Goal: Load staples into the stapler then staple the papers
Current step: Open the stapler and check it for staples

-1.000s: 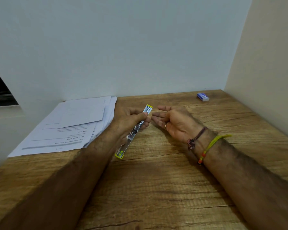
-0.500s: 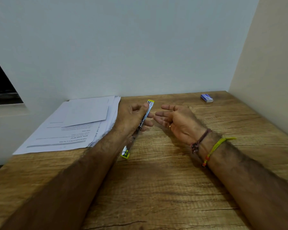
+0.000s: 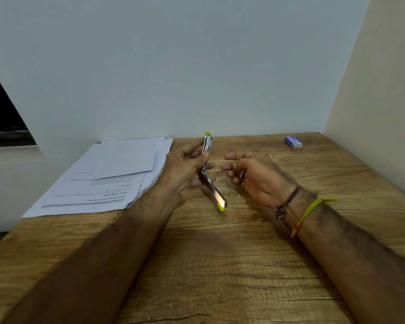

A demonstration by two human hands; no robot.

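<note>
My left hand [image 3: 185, 169] grips a slim silver stapler [image 3: 212, 189] with yellow-green ends, held above the table. The stapler is hinged open: one arm stands upright past my thumb, the other slopes down to the right. My right hand [image 3: 255, 174] hovers just right of it, palm toward the stapler, fingers loosely curled, with a ring showing; I see nothing held in it. A stack of printed white papers [image 3: 117, 174] lies on the table left of my left hand. A small blue staple box [image 3: 293, 141] sits at the far right, near the wall corner.
The wooden table [image 3: 220, 265] ends at a white wall behind and a beige wall on the right. The papers overhang the table's left edge. A dark window opening [image 3: 2, 113] is at the far left.
The stapler, straight and slanted before, is now swung open into a bent shape and lifted more upright in my left hand. My right hand has drawn slightly away and its fingers have curled.
</note>
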